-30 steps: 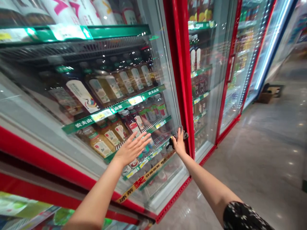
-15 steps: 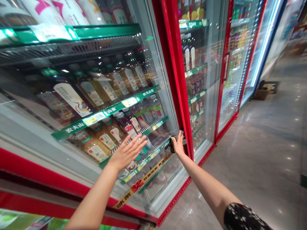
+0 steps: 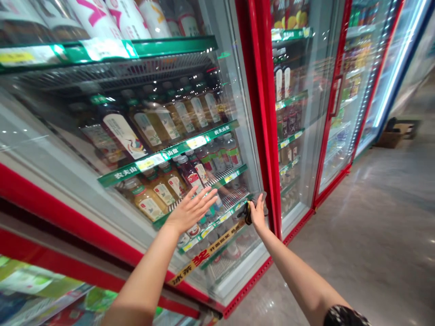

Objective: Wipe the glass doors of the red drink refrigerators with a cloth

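My left hand (image 3: 193, 210) is stretched out, palm down, fingers slightly apart, in front of the glass door (image 3: 217, 280). It holds nothing; I cannot tell whether it touches the glass. My right hand (image 3: 258, 215) is at the door's right edge, beside the red frame (image 3: 260, 113), fingers stretched upward. A small dark object with a yellowish band (image 3: 247, 213) shows at its thumb; whether the hand grips it is unclear. Behind the glass, juice bottles (image 3: 149, 206) stand in a row on a green-edged shelf, with a dark bottle (image 3: 124, 136) on the shelf above.
To the right runs another red-framed cooler with a door handle (image 3: 335, 96). A brown box (image 3: 390, 138) sits on the grey floor (image 3: 343, 231) farther off. At the lower left is a chilled case with green packages (image 3: 30, 280). A yellow printed strip (image 3: 210, 251) crosses the door low down.
The view has turned left, so the cooler and shelves appear farther right. Both hands keep nearly the same pose against the door, appearing slightly to the right in the view.
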### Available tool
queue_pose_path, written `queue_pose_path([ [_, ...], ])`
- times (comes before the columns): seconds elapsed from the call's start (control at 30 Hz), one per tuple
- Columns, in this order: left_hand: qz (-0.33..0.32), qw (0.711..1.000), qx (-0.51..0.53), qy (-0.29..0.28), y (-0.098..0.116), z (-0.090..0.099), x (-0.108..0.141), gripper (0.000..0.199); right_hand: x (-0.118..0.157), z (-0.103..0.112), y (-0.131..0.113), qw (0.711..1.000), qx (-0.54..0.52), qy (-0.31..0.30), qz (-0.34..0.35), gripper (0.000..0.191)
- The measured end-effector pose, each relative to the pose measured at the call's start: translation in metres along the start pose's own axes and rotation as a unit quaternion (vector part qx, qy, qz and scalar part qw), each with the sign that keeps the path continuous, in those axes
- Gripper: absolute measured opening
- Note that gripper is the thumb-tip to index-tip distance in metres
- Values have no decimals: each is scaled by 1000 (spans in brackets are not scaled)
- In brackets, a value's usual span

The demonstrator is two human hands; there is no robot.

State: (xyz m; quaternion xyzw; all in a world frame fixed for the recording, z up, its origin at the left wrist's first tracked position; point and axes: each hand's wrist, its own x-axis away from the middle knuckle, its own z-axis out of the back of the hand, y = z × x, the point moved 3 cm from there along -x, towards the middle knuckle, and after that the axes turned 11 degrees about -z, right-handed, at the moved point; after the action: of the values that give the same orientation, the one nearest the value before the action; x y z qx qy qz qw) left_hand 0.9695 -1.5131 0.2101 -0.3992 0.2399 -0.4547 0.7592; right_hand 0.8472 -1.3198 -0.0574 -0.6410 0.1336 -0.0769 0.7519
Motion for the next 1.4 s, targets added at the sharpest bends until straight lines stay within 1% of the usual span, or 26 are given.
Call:
queue_pose_path([
  [0.07,-1,1000,3,1,2,-1,0,59,23,-13,-15,999,20,-18,26,76],
  [0.1,-3,1000,5,1,3,-2,1,59,37,-20,-22,997,40,-33,54,75],
  [0.17,-3,1000,10,0,4,-3,1,59,67,-30,-29,983,92,-78,141,76],
  [0.23,0,1000,18,-2,6,-5,2,59,94,-33,-23,955,134,-131,230,78],
  [0.27,3,1000,23,-3,6,-5,2,60,102,-31,-15,944,144,-148,256,80],
  [0.3,5,1000,29,-4,7,-6,3,61,104,-28,-7,942,148,-149,261,81],
  [0.37,7,999,43,-5,8,-6,4,63,96,-22,2,960,138,-108,219,84],
  [0.43,4,999,53,-4,8,-6,4,65,84,-20,-2,978,120,-51,165,84],
  [0.5,4,998,56,-6,9,-6,4,65,83,-27,-17,981,114,-25,155,85],
  [0.57,3,999,51,-12,9,-6,4,63,96,-36,-29,972,128,-43,194,87],
  [0.63,1,999,47,-20,10,-5,3,61,115,-41,-29,946,160,-96,264,87],
  [0.7,0,998,50,-29,10,-5,3,61,129,-38,-16,908,203,-161,329,82],
  [0.77,-1,998,55,-38,11,-6,3,62,128,-31,1,879,238,-207,358,78],
  [0.8,-2,998,57,-40,11,-6,4,63,123,-28,6,879,243,-209,354,77],
  [0.87,-4,998,59,-38,12,-6,4,63,114,-28,5,899,222,-176,334,77],
  [0.93,-5,998,61,-27,12,-6,5,62,116,-36,-8,921,188,-136,314,79],
  [0.97,-4,998,63,-21,12,-6,5,62,123,-43,-16,924,180,-130,313,80],
  [1.0,-3,998,65,-15,13,-6,6,61,133,-50,-22,918,182,-140,323,82],
  [1.03,-2,998,67,-12,13,-6,6,61,144,-56,-27,905,194,-163,343,82],
  [1.07,-1,998,68,-11,13,-5,6,60,155,-59,-29,884,211,-194,370,83],
  [1.13,1,997,70,-15,14,-5,7,59,169,-58,-23,835,246,-245,428,81],
  [1.17,1,997,69,-18,14,-5,8,59,171,-55,-18,819,257,-253,447,79],
  [1.2,0,997,68,-21,15,-5,9,59,168,-51,-12,816,261,-246,454,77],
  [1.27,-3,998,65,-21,15,-5,10,60,159,-45,-5,850,245,-185,428,74],
  [1.33,-5,998,62,-19,16,-7,12,61,155,-49,-10,886,211,-123,395,73],
  [1.4,-4,998,59,-19,16,-8,12,61,166,-61,-22,896,189,-99,390,71],
])
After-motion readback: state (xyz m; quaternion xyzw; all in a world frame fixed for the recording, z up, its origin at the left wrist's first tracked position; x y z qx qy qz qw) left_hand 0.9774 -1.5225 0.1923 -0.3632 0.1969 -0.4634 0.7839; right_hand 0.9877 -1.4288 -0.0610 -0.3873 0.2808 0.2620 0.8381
